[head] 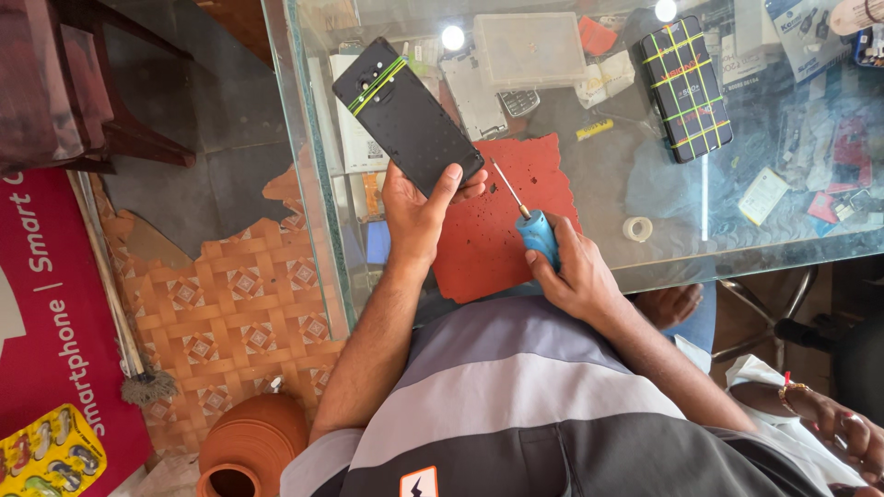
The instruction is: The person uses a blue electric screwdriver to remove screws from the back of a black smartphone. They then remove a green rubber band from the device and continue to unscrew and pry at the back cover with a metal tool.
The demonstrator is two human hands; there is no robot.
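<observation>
My left hand (419, 207) grips a black smartphone (405, 115), back side up, with a green rubber band around its top end. The phone is held tilted above the glass counter (645, 267). My right hand (575, 271) holds a blue-handled screwdriver (532, 225), its thin metal shaft pointing up-left toward the phone's lower corner. Both hands hover over a red work mat (516, 193) with ragged edges lying on the glass.
A second black phone (686, 87) wrapped in yellow bands lies at the back right. A clear plastic box (529, 46), a tape roll (637, 228) and small packets lie on and under the glass. Another person's hand (843, 423) is at lower right. A clay pot (249, 451) stands on the floor.
</observation>
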